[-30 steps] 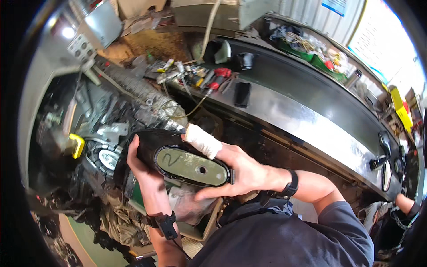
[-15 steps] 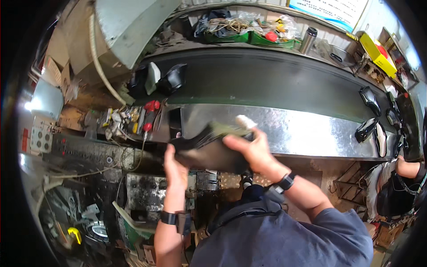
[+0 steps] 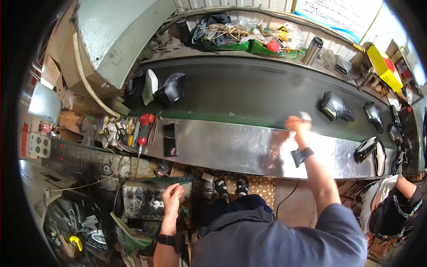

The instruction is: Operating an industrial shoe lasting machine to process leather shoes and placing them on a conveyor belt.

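Observation:
My right hand (image 3: 298,127), smeared by motion, is over the front edge of the dark conveyor belt (image 3: 249,89). It is closed on a small white wad (image 3: 305,116), too blurred to tell its kind. Beyond it, to the right, a black shoe (image 3: 336,107) lies on the belt, apart from the hand. Lower left, my left hand (image 3: 171,199) is held below the metal ledge (image 3: 222,140), fingers closed round a thin green stick-like thing (image 3: 184,182).
Black shoe parts (image 3: 171,89) lie at the belt's left end. More shoes (image 3: 372,116) sit on the right, near another person's arm (image 3: 407,188). A red power tool (image 3: 145,127) and a black box (image 3: 170,140) are at the ledge's left. Behind stand green trays (image 3: 271,50) and a flask (image 3: 313,51).
The black shoe, held between both hands before, now lies on the belt at right. My right hand has moved right with the white wad. My left hand has dropped down toward me.

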A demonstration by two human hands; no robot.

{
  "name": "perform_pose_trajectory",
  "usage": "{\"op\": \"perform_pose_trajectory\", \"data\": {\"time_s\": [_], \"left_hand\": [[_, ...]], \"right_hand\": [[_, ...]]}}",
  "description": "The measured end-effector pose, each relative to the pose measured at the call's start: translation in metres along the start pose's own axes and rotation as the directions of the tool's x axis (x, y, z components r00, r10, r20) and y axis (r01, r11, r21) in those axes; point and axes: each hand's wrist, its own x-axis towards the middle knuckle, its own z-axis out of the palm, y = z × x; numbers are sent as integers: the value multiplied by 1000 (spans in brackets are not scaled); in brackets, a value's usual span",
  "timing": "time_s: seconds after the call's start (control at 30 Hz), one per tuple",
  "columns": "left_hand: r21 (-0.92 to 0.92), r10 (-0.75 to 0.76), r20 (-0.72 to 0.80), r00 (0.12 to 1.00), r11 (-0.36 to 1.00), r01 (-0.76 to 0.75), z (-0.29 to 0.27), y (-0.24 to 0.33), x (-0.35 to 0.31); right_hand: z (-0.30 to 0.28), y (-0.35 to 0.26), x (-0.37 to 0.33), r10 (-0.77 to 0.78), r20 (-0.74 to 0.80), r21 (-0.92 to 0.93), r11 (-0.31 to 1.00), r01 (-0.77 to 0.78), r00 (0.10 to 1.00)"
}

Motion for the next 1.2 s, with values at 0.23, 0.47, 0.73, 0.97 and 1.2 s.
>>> {"op": "perform_pose_trajectory", "data": {"time_s": [0.23, 0.47, 0.73, 0.97, 1.2], "left_hand": [[-7, 241, 296, 924, 968, -250, 92, 80, 96], [250, 573, 291, 766, 728, -639, 146, 150, 223], [652, 770, 184, 611, 369, -662, 108, 227, 383], [376, 449, 720, 530, 390, -841, 188, 304, 393], [616, 394, 702, 593, 83, -784, 105, 255, 366]], "right_hand": [[246, -82, -184, -140, 926, -233, 516, 824, 350], [103, -92, -176, 211, 861, -506, 451, 735, 462], [45, -112, -165, 384, 20, -533, 785, -315, 923], [157, -125, -106, 558, 126, 149, 807, -572, 820], [213, -123, -105, 758, 126, 450, 532, -717, 640]]}}
